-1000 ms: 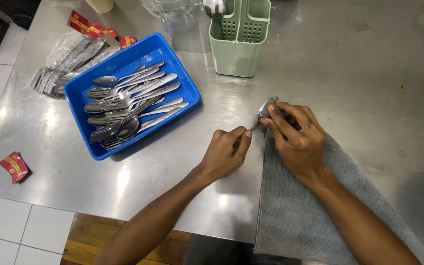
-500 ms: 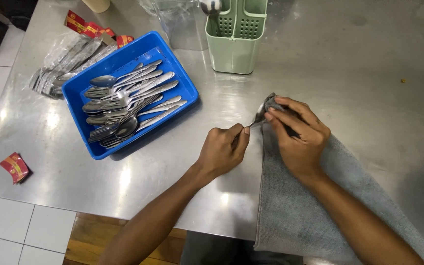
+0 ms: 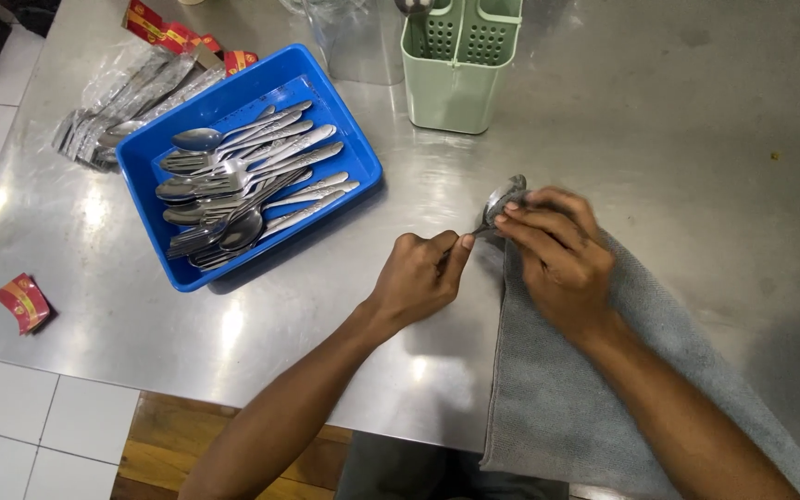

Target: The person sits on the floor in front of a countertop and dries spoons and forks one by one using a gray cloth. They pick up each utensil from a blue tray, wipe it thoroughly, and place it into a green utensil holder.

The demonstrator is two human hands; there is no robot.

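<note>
Right hand point(image 3: 562, 264): its grip is pressing a fold of the grey towel point(image 3: 594, 389) around the bowl of a steel spoon point(image 3: 502, 199), just above the worktop point(image 3: 696, 139).
Left hand point(image 3: 418, 278): its grip is pinching shut on the spoon's handle end, just left of the right grip.
Progress: one spoon is being wiped; judging by the full tray, most pieces are waiting.
Blue tray point(image 3: 344, 139): lying left of both grips, holding piled spoons and forks point(image 3: 233, 185).
Green caddy point(image 3: 460, 65): standing beyond the grips, showing only one dark utensil tip.
Plastic wrappers point(image 3: 122, 102): lying beyond the tray.
</note>
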